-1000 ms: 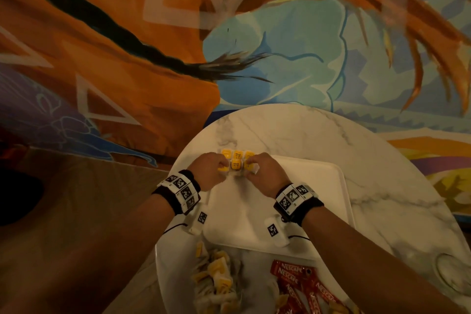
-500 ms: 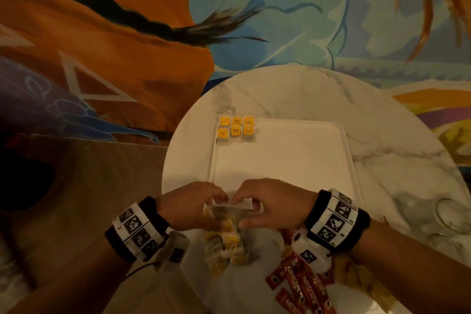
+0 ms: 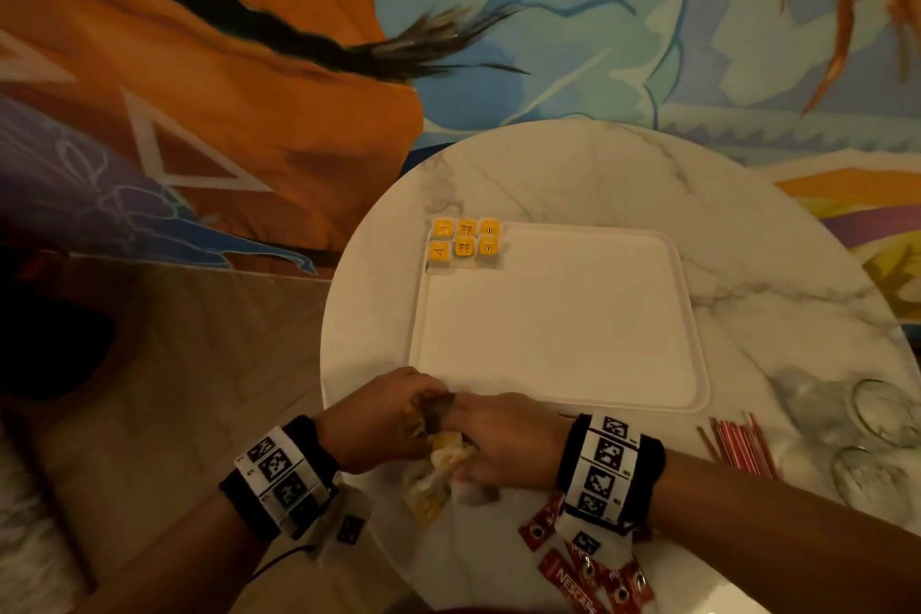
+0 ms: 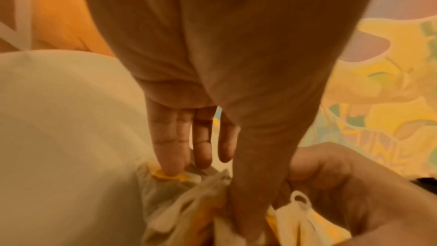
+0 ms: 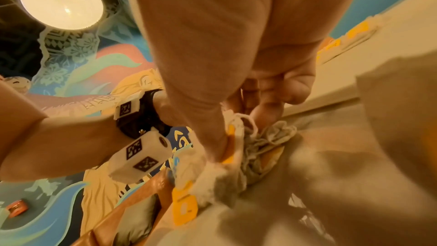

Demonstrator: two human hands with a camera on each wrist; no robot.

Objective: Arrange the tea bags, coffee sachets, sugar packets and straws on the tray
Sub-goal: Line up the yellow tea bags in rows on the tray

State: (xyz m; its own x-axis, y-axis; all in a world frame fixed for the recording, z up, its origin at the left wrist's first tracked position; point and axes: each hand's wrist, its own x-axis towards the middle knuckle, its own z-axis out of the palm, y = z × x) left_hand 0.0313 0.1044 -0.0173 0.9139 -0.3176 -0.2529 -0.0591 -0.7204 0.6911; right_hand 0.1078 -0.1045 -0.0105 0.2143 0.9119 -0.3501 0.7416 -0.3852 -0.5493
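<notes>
Tea bags (image 3: 438, 464) lie heaped on the tabletop (image 3: 573, 165), pinched between left hand (image 3: 379, 419) and right hand (image 3: 503, 439).

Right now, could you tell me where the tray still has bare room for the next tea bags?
The tray is bare everywhere except its far-left corner, where six tea bags sit in two rows. Free room runs right of them and toward the near rim. It is crowded off the tray's near-left edge, where both hands work the loose pile.
</notes>
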